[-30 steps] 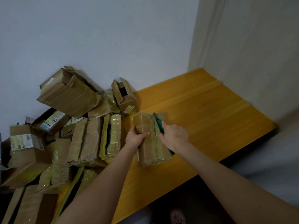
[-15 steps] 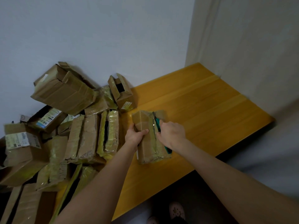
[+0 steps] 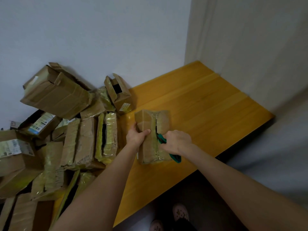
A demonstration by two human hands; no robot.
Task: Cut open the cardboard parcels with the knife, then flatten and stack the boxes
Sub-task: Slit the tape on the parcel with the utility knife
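**Knife [image 3: 162, 140] gripped, parcel [image 3: 148, 152] pinned: cutting step**

My right hand [image 3: 177, 141] holds the green knife, blade in the parcel's top seam. My left hand [image 3: 135, 137] clamps its left side. It lies on the table [image 3: 208, 114], just right of the pile [image 3: 80, 135]. The seam's far half gapes dark. Next, I judge: draw nearward, clear of my left hand.

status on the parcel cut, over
Left hand grips parcel. Right hand holds green knife in top seam, part slit. Left thumb beside the slit.

Labels [image 3: 40, 124] on parcels [image 3: 56, 92] blurred, unreadable.
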